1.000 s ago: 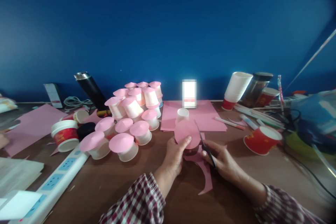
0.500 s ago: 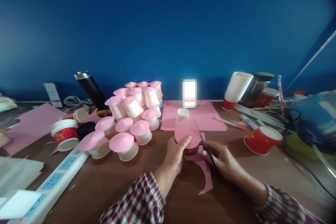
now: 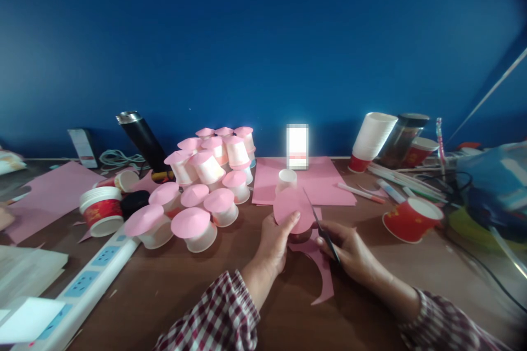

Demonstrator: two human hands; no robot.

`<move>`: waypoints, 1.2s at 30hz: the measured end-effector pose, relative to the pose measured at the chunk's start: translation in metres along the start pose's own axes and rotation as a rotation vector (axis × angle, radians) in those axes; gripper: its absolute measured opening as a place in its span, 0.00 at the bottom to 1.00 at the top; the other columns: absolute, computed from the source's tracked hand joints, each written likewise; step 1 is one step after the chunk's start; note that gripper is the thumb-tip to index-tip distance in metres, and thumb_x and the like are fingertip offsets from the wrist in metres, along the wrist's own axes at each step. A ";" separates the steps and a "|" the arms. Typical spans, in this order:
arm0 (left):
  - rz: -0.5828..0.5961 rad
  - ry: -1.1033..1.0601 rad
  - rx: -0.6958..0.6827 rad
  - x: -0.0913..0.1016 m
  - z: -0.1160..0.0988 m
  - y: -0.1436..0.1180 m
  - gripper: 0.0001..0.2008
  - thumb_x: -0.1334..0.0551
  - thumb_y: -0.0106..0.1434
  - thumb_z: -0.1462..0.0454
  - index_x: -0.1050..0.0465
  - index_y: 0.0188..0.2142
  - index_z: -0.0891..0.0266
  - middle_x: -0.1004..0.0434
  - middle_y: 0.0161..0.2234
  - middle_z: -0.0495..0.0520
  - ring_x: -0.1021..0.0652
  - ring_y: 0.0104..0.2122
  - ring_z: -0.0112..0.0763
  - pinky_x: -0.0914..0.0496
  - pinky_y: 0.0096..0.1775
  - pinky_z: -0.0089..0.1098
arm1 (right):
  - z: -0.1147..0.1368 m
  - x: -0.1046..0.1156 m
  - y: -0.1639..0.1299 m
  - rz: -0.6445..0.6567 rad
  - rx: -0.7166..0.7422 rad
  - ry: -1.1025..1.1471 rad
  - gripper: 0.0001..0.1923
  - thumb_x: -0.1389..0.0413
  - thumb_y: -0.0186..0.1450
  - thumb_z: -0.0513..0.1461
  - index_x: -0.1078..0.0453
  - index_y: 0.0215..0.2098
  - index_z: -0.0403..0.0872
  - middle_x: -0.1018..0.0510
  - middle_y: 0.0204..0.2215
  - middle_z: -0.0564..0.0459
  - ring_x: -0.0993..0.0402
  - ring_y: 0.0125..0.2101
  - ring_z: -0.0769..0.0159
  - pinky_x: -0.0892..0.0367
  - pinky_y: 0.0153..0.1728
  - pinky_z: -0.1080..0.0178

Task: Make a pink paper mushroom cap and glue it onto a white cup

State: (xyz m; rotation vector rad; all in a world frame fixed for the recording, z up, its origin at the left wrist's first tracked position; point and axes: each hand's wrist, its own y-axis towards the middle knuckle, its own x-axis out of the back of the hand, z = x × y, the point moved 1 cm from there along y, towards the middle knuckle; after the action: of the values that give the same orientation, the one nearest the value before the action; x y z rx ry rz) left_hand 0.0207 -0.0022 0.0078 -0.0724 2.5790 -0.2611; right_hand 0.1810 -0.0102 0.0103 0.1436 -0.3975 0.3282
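A round pink paper disc is pinched in my left hand, thumb on top. My right hand is closed around dark-handled scissors, whose blades point up and away along the disc's right edge. Beneath the hands a curved pink paper offcut lies on the brown table. Just behind the disc stands a small white cup, its lower part hidden. Farther back, pink paper sheets lie flat.
Several paper cups with pink cone tops stand left of centre. A power strip runs along the left front. A red cup, stacked white cups and a pen are on the right. Part of another hand shows far left.
Almost nothing differs. The disc and scissors have shifted only very slightly; both hands keep their hold.
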 end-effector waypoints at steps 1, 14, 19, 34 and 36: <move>0.001 0.008 -0.001 0.000 0.000 0.000 0.21 0.31 0.49 0.56 0.27 0.37 0.71 0.22 0.30 0.61 0.23 0.28 0.36 0.29 0.32 0.35 | 0.001 0.000 0.000 0.007 0.006 0.005 0.21 0.44 0.61 0.47 0.29 0.47 0.42 0.25 0.25 0.53 0.32 0.23 0.69 0.34 0.22 0.69; 0.020 0.028 -0.013 0.002 0.002 0.001 0.22 0.30 0.46 0.57 0.25 0.37 0.71 0.21 0.31 0.62 0.22 0.29 0.38 0.29 0.35 0.36 | 0.003 0.006 0.001 0.024 0.021 0.052 0.23 0.42 0.60 0.45 0.31 0.50 0.42 0.21 0.38 0.46 0.25 0.36 0.58 0.29 0.36 0.61; 0.026 0.028 -0.018 0.001 0.001 0.000 0.20 0.31 0.48 0.58 0.26 0.37 0.72 0.21 0.32 0.63 0.22 0.30 0.37 0.29 0.35 0.36 | 0.003 0.007 0.001 0.046 0.024 0.078 0.23 0.43 0.61 0.45 0.31 0.51 0.42 0.21 0.40 0.45 0.26 0.39 0.56 0.29 0.39 0.60; 0.005 0.017 -0.009 0.002 0.002 0.002 0.20 0.30 0.48 0.58 0.26 0.36 0.72 0.21 0.30 0.62 0.23 0.29 0.35 0.29 0.34 0.34 | 0.006 0.007 0.001 0.031 0.006 0.037 0.21 0.43 0.61 0.46 0.28 0.46 0.39 0.27 0.24 0.54 0.35 0.24 0.70 0.37 0.25 0.69; -0.005 0.015 -0.011 0.003 0.001 0.002 0.19 0.30 0.48 0.59 0.26 0.35 0.72 0.21 0.30 0.61 0.23 0.28 0.34 0.29 0.34 0.34 | 0.005 0.007 0.001 0.028 -0.006 0.037 0.21 0.43 0.61 0.46 0.29 0.46 0.38 0.30 0.21 0.55 0.38 0.22 0.72 0.40 0.22 0.70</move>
State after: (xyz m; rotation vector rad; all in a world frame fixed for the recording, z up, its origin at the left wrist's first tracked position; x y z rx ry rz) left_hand 0.0191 -0.0008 0.0050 -0.0807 2.5954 -0.2507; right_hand 0.1851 -0.0085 0.0175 0.1262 -0.3637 0.3569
